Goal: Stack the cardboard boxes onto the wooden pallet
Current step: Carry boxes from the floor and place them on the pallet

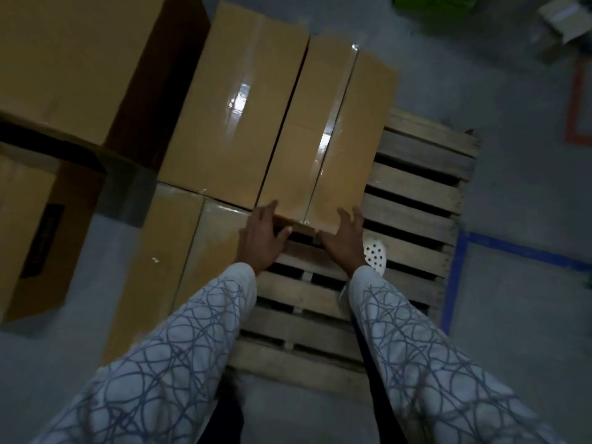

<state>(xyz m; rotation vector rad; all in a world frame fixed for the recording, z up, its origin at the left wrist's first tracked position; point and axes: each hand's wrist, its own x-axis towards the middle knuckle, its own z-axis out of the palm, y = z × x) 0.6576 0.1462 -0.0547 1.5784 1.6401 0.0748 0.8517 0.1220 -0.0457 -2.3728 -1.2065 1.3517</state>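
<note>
Item under handling: a long taped box (323, 136), lying lengthwise on the pallet (416, 190), far end at 12 o'clock and near end toward the person. There is a dark gap below the near edge; whether that end rests on the slats cannot be told.

Left hand (261, 240): on the near left corner, fingers (268, 209) curled over the top face, thumb hooked against the end face, gripping the box.
Right hand (344, 241): on the near right corner, fingers (354, 217) spread and fairly straight up the side, thumb along the lower edge, pressing rather than clasping. The picture is blurred, so finer detail is not legible.

At 9 o'clock, a second box (237, 116) lies parallel, touching or just beside the first. At 7 o'clock, a third box (179, 267) lies nearer the person, its near end hidden behind the patterned left sleeve (179, 354). The pallet under these boxes is covered.

At 3 to 5 o'clock, bare slats are visible. A white perforated shoe (376, 254) stands on them, partly hidden by the right wrist.

Beyond, at 9 to 11 o'clock, big cartons (80, 59) stand on the grey floor (519, 331), cut off by the frame. Blue tape (455, 277) borders the pallet at 4 o'clock; red tape (576, 100) is at 2 o'clock. An open carton (563, 20) at 1 o'clock is cut off and dim.
</note>
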